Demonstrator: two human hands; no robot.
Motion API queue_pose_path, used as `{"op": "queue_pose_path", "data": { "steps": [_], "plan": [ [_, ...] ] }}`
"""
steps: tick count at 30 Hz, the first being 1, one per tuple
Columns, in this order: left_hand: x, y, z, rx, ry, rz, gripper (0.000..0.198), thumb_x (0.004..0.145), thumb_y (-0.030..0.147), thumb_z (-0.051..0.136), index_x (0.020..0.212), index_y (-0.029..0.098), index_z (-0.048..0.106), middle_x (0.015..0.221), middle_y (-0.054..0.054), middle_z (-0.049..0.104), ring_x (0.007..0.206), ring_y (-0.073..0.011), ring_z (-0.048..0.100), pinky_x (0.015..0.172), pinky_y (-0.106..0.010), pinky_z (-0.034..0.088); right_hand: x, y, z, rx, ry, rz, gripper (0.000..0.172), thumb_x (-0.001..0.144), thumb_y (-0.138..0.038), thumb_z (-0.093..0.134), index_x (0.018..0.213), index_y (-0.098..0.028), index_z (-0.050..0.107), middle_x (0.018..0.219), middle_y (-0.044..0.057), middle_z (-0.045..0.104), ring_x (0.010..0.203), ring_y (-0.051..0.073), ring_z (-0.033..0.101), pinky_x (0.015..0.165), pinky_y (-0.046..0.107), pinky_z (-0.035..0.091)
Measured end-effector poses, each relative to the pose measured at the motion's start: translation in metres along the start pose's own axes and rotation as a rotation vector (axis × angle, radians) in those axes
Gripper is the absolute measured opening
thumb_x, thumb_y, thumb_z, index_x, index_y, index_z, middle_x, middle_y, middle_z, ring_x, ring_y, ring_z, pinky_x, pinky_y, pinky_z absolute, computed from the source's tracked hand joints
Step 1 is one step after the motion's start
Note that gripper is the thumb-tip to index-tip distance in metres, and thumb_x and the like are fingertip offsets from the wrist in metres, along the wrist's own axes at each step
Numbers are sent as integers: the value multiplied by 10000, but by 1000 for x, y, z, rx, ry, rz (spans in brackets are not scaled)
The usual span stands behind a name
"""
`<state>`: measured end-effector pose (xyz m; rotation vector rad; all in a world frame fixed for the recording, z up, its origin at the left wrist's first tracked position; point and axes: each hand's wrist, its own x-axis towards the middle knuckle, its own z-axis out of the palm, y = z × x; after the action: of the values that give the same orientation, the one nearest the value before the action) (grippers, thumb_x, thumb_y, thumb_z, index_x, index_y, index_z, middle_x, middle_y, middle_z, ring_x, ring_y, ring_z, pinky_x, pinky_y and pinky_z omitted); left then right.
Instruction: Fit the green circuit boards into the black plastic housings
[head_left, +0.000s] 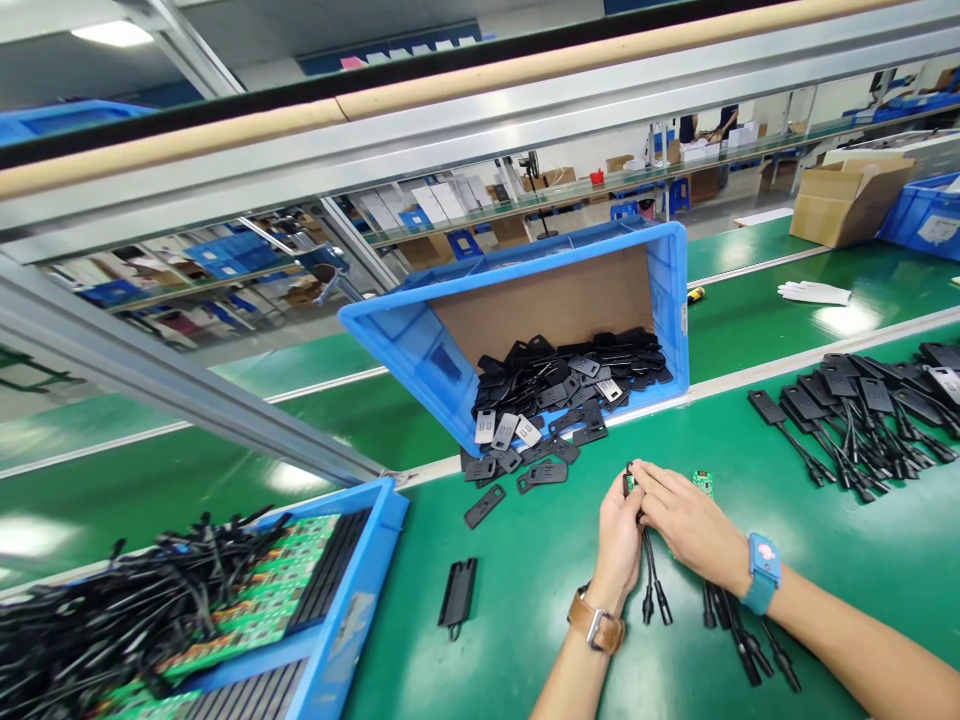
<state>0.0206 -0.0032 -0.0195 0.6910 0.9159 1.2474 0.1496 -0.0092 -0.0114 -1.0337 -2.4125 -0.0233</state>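
My left hand [616, 545] and my right hand [686, 525] meet over the green table, both pinched on a small cable assembly [649, 570] whose black leads hang down toward me. Its top end, a small green and black part, sits between my fingertips. A small green circuit board [702, 482] lies just beyond my right hand. Several more black cables [739, 630] lie under my right wrist. Loose black plastic covers [517, 470] spill from a tilted blue bin [525, 320] just ahead of my hands.
A blue tray [352, 590] at the left holds green boards and tangled black cables. Finished cabled units [862, 410] lie at the right. One black cover [457, 595] lies alone. White gloves [814, 292], a cardboard box [847, 200] and a metal frame post [187, 385] stand farther off.
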Motion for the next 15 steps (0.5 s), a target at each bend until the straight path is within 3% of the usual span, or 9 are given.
{"op": "queue_pose_path", "data": {
  "steps": [6, 8, 11, 15],
  "plan": [
    [4, -6, -3, 83, 60, 126, 332, 780, 303, 713, 1090, 185, 691, 1131, -84, 694, 1062, -220, 621, 966, -336, 455, 2, -2, -3, 16, 38, 28, 213, 954, -136, 525, 1145, -108, 615, 1460, 195, 472, 1346, 316, 438, 1034, 500, 479],
    [5, -6, -5, 87, 97, 137, 345, 785, 286, 697, 1112, 176, 682, 1150, -85, 683, 1057, -208, 615, 955, -315, 447, 3, -4, -5, 17, 34, 40, 148, 962, -164, 539, 1069, -120, 631, 1384, 178, 537, 1264, 310, 494, 994, 479, 491],
    [6, -4, -7, 66, 141, 107, 386, 787, 265, 681, 1161, 176, 647, 1084, -69, 681, 936, -165, 622, 847, -273, 465, 4, -6, -7, 5, 4, 66, 103, 972, -206, 552, 937, -150, 631, 1133, 127, 645, 1033, 271, 581, 861, 420, 515],
    [5, 0, -5, 17, 113, 65, 412, 775, 266, 679, 1172, 187, 602, 957, -34, 678, 763, -127, 597, 681, -236, 446, 3, -7, -7, -12, -36, 91, 131, 992, -237, 528, 924, -169, 617, 940, 75, 646, 852, 229, 583, 738, 369, 487]
  ]
}}
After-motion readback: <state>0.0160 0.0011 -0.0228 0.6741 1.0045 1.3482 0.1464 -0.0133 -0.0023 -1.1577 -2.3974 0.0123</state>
